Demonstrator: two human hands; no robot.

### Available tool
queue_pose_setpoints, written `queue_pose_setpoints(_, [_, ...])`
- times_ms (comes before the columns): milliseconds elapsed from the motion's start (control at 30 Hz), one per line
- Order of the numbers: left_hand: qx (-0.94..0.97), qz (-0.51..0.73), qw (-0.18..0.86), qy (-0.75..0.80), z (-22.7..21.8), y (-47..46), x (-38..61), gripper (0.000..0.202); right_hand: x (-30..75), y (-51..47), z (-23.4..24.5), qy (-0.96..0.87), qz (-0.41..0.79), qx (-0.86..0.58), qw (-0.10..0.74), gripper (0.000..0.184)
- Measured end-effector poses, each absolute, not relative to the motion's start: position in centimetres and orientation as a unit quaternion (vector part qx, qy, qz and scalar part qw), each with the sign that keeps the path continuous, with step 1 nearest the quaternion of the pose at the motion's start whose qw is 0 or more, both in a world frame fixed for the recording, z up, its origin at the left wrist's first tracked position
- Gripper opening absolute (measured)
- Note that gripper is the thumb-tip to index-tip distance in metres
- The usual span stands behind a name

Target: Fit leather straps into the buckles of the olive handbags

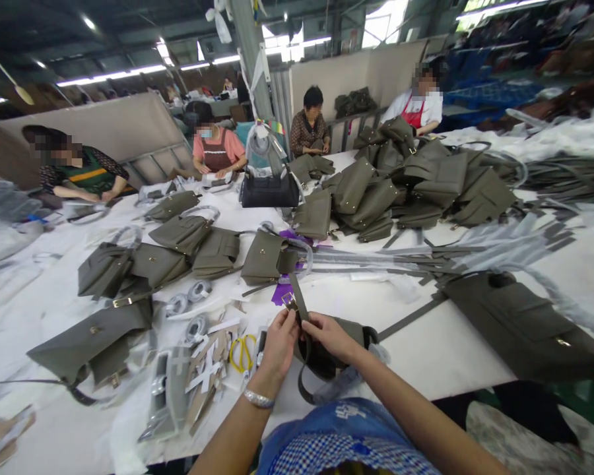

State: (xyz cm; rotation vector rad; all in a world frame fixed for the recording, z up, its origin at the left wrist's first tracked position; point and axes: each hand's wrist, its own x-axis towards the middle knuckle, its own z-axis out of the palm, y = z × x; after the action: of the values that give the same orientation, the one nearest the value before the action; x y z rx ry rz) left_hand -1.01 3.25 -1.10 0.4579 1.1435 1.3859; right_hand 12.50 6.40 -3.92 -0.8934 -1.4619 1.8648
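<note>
My left hand (280, 340) pinches a gold-coloured buckle (288, 301) at the end of a strap. My right hand (330, 335) is closed on a dark olive strap (299, 297) that rises past the buckle. Whether the strap runs through the buckle I cannot tell. Below and behind my hands lies a dark olive handbag (327, 359), partly hidden by my right hand and wrist. A pair of yellow-handled scissors (242, 353) rests left of my left hand. Just beyond, another olive handbag (263, 257) has a wrapped handle.
Several olive bags are heaped at the back right (366, 191); a large bag (525, 323) lies right. Loose straps (426, 257) stretch across the table (346, 290). Paper scraps (210, 359) and wrapped rolls (197, 326) lie left. A black handbag (270, 190) stands ahead. Several people sit opposite.
</note>
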Motion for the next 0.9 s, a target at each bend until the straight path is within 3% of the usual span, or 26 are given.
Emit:
queue_pose_setpoints(233, [0.352, 0.468, 0.549, 0.596, -0.2, 1.2, -1.4, 0.07, 14.8, 4.7, -3.6, -0.53, 0.743, -0.316, 0.259, 0.036])
queue_pose_setpoints(367, [0.247, 0.534, 0.588, 0.555, -1.2, 0.3, -0.9, 0.065, 14.3, 2.6, -4.5, -0.444, 0.81, -0.297, 0.242, 0.046])
queue_pose_setpoints(467, [0.203, 0.555, 0.601, 0.538, -1.5, -0.4, 0.0, 0.064, 14.5, 2.0, -4.6, -0.473, 0.769, -0.343, 0.258, 0.044])
queue_pose_setpoints(567, [0.32, 0.534, 0.529, 0.576, -0.7, -0.8, 0.1, 0.07, 15.5, 2.2, -4.1, -0.54, 0.686, -0.401, 0.278, 0.038])
queue_pose_setpoints(667, [0.458, 0.51, 0.444, 0.576, 0.6, -0.8, -1.0, 0.052, 16.4, 2.1, -3.6, -0.586, 0.628, -0.424, 0.288, 0.031])
queue_pose_setpoints(767, [0.562, 0.43, 0.465, 0.532, 1.2, -0.6, -2.5, 0.033, 16.8, 1.8, -3.3, -0.611, 0.598, -0.427, 0.294, 0.027])
queue_pose_setpoints(900, [0.667, 0.337, 0.435, 0.502, 0.8, -1.0, -3.6, 0.036, 17.0, 1.5, -3.3, -0.618, 0.581, -0.441, 0.294, 0.027])
